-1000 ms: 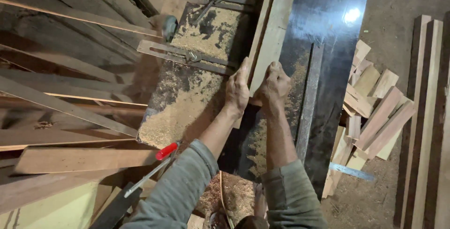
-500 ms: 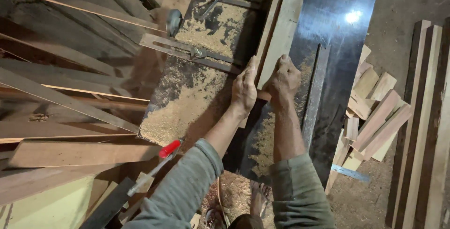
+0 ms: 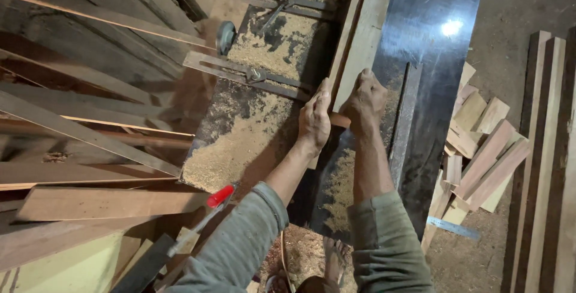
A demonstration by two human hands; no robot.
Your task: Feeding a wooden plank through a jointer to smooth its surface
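Observation:
A long pale wooden plank (image 3: 366,35) lies lengthwise on a dark metal machine table (image 3: 432,47), running away from me. My left hand (image 3: 315,119) presses against the plank's near left edge with fingers flat along its side. My right hand (image 3: 365,101) grips the plank's near end from the right, knuckles up. Both forearms wear grey-green sleeves. The near end of the plank is hidden under my hands.
Sawdust (image 3: 240,149) covers the left half of the machine, crossed by a metal fence bar (image 3: 246,74). Long boards (image 3: 90,197) are stacked at left. Short offcuts (image 3: 480,149) and planks (image 3: 546,161) lie on the floor at right. A red-handled tool (image 3: 219,197) sits near my left elbow.
Both hands have slid forward along the machine table with the plank, which has moved away from me. My arms are more stretched out.

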